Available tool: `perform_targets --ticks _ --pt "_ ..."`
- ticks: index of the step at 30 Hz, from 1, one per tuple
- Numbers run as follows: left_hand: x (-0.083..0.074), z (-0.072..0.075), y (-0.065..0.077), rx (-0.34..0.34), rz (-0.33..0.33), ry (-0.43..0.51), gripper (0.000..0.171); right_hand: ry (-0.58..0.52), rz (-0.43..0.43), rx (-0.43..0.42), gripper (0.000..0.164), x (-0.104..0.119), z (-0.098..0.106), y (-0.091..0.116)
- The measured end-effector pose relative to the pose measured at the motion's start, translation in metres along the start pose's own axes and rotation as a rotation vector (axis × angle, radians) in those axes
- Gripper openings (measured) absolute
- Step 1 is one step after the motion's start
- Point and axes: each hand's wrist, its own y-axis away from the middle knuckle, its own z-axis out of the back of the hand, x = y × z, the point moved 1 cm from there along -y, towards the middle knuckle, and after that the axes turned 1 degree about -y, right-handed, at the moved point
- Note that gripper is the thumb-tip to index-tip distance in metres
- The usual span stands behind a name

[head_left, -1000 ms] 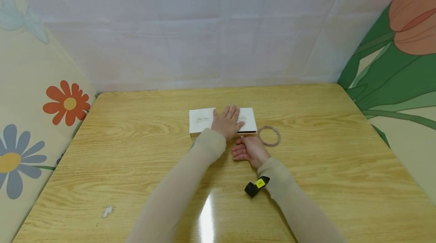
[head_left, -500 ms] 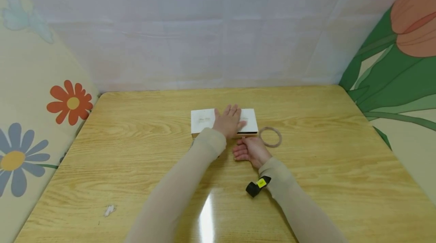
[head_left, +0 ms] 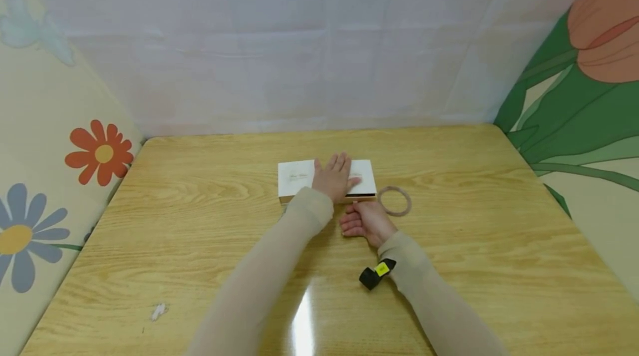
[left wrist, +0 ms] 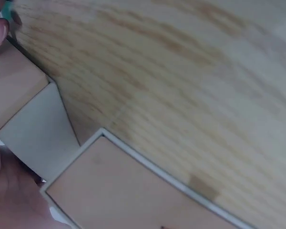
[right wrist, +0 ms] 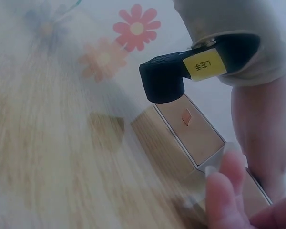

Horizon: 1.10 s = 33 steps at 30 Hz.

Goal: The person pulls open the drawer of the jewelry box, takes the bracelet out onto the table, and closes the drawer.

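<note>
Two small white drawer boxes with gold lettering stand side by side on the table, a left box (head_left: 293, 177) and a right box (head_left: 366, 172). My left hand (head_left: 331, 183) lies flat across both tops with its fingers spread. Just in front of the right box, my right hand (head_left: 366, 219) has curled fingers, its fingertips pinching at the front of the drawer (left wrist: 16, 78), which sticks out a little. A dark gap shows above that drawer. What exactly the fingertips pinch is hidden. In the right wrist view, a small pull tab (right wrist: 187, 117) shows on the left box's front.
A pinkish ring (head_left: 394, 201) lies on the table right of the boxes. A scrap of white (head_left: 158, 311) is near the front left. A wrist camera (right wrist: 162, 78) on the left forearm hangs in front of the boxes. A pale wall cloth (head_left: 319, 67) stands behind the table.
</note>
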Motion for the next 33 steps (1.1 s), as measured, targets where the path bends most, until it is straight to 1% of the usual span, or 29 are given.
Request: perform_targets --ticks 9,14,20,29,33 --pt "0.003 -0.004 0.0 0.011 0.001 0.033 0.068 -0.005 -0.014 -0.014 0.025 -0.001 -0.002 0.002" --pt "0.004 -0.006 -0.003 0.037 0.003 0.038 0.068 0.004 -0.012 -0.003 0.026 -0.002 -0.001 0.003" --pt "0.003 -0.005 -0.003 0.037 0.003 0.033 0.068 0.028 0.0 0.011 0.028 -0.004 0.0 0.006" --pt "-0.001 0.005 0.01 0.005 -0.015 0.017 0.066 0.032 0.014 0.012 0.028 -0.005 0.0 0.007" --pt "-0.001 0.007 0.013 0.006 -0.017 0.01 0.066 0.033 0.015 0.016 0.028 -0.006 0.0 0.008"
